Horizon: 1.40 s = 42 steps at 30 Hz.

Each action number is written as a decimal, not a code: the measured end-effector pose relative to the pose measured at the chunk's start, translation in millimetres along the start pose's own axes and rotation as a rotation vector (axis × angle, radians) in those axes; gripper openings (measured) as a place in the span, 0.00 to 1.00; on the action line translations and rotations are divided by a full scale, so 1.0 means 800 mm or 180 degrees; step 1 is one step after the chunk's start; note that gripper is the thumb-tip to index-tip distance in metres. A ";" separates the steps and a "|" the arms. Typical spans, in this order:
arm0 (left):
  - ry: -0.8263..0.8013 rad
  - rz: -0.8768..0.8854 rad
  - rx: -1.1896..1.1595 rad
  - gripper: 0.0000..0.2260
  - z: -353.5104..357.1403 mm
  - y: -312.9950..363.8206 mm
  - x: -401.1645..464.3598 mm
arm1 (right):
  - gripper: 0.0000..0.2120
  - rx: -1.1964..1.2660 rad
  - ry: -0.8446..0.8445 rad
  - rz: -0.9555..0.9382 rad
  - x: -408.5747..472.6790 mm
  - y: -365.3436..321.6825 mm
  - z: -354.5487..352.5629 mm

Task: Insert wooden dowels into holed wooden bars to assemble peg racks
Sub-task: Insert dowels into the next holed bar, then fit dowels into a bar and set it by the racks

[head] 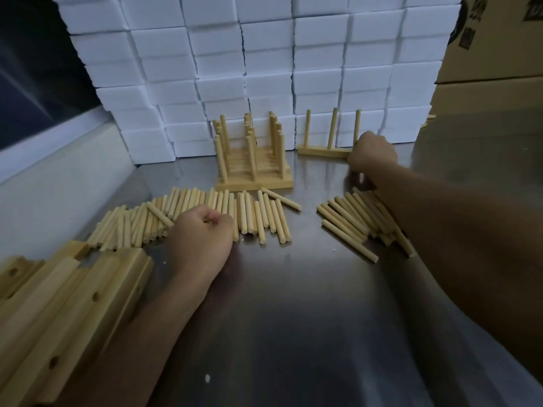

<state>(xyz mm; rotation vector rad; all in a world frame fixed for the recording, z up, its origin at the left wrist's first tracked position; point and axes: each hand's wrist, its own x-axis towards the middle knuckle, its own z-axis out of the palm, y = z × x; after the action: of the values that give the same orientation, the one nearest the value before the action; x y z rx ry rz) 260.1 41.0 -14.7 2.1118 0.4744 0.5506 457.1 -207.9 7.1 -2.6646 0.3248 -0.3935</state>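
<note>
At the back of the steel desk (293, 289), the right hand (372, 154) gripped the end of a three-peg rack (326, 142) beside the finished racks (252, 160). Nearer, the left hand (202, 239) lay curled on the loose dowels (258, 212), apparently pinching one; holed bars (58, 304) lay at the left.

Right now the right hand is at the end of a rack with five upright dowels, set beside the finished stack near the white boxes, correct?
Not quite: the head view shows three upright dowels in that rack, not five. The rest stands: the right hand is at its end, and it sits beside the finished stack near the white boxes.
</note>
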 end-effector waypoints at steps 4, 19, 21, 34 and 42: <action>0.0059 -0.0015 0.0025 0.07 0.003 -0.002 0.001 | 0.04 0.0251 0.0165 0.0059 0.016 -0.014 0.015; 0.0020 0.0018 0.0008 0.07 0.005 -0.003 0.001 | 0.09 0.0265 -0.0052 -0.0231 0.016 -0.021 0.022; -0.0007 0.0009 0.0001 0.07 0.004 -0.003 0.000 | 0.10 0.0305 -0.0122 -0.0257 0.012 -0.019 0.017; -0.0087 -0.0023 -0.0066 0.07 0.002 -0.002 0.001 | 0.12 0.0572 0.0008 -0.0447 -0.048 -0.046 -0.024; -0.0133 -0.0059 -0.0057 0.06 -0.002 0.001 -0.005 | 0.16 0.1074 0.0472 -0.0625 -0.120 -0.038 -0.045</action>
<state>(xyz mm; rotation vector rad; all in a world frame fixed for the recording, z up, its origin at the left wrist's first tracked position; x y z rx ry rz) 256.2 39.4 -13.7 2.0956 0.4631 0.4973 360.8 -167.0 30.3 -2.3464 0.0332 -0.6477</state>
